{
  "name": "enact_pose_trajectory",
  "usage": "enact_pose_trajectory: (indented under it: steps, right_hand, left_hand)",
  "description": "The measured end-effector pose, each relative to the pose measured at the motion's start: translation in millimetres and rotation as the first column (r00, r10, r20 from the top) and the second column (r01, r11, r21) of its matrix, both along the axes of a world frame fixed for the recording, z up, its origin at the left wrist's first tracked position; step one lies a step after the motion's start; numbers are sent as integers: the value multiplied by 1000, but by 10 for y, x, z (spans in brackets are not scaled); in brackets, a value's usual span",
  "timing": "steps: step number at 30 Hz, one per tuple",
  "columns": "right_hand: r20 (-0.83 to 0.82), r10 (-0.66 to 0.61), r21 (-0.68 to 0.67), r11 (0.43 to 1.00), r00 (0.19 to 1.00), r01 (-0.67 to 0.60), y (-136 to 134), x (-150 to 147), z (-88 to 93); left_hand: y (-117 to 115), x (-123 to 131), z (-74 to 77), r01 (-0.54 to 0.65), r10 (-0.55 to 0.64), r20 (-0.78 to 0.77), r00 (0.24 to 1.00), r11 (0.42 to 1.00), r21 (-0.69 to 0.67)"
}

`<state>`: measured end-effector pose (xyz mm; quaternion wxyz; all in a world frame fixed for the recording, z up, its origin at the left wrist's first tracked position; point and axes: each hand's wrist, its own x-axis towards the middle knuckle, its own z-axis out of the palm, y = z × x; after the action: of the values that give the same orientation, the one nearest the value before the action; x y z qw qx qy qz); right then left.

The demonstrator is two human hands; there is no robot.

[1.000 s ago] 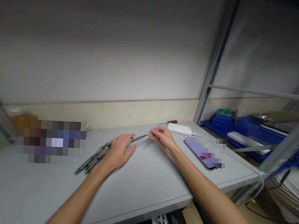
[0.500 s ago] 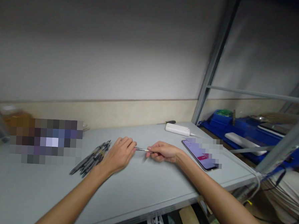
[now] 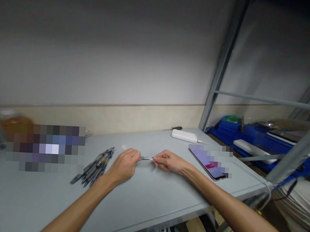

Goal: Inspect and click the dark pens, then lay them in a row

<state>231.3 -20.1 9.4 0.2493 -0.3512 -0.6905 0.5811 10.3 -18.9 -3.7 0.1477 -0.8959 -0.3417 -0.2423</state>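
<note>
Between my two hands a slim pen [image 3: 146, 159] lies level above the table, its silvery middle part showing. My left hand [image 3: 127, 164] is closed around one end of it. With thumb and fingertips, my right hand [image 3: 168, 161] pinches the other end, which the fingers mostly hide. Just left of my left hand, a loose pile of grey and black pens [image 3: 96, 166] rests on the tabletop, partly covered by my wrist.
A phone [image 3: 207, 162] with a lit screen lies right of my right hand. Behind it are a white power strip [image 3: 184, 135] with a cable and a screwdriver [image 3: 177, 128]. Blurred-out items [image 3: 51, 148] stand at the left. A metal post [image 3: 219, 78] rises at the right corner.
My left hand has turned and closed more tightly on its end of the pen. My right hand has shifted slightly, and less of the pen shows between the hands.
</note>
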Motion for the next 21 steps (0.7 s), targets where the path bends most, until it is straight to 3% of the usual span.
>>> enact_pose_trajectory:
  steps: [2, 5, 7, 9, 13, 17, 21]
  right_hand:
    - [116, -71, 215, 976, 991, 44, -24, -27, 34]
    - [226, -200, 553, 832, 953, 44, -56, -45, 108]
    - [268, -240, 685, 729, 933, -10, -62, -46, 146]
    - [290, -250, 731, 681, 924, -45, -49, -39, 154]
    - [253, -288, 665, 745, 924, 50, 23, -1, 76]
    - [221, -263, 553, 827, 939, 102, 63, 44, 3]
    - [159, -273, 605, 786, 949, 125, 6, 48, 23]
  left_hand:
    - [12, -5, -39, -7, 10, 36, 999, 996, -84]
    - [35, -10, -78, -16, 42, 119, 992, 976, -217]
    - [40, -13, -77, -1, 62, 177, 982, 945, -327]
    - [31, -19, -52, 22, 75, 224, 972, 915, -402]
    - [-4, -40, 17, 82, 39, 316, 948, 929, -361]
    - [3, -47, 6, 115, -33, 302, 953, 959, -260]
    - [22, -22, -45, 80, 18, 293, 956, 944, -319]
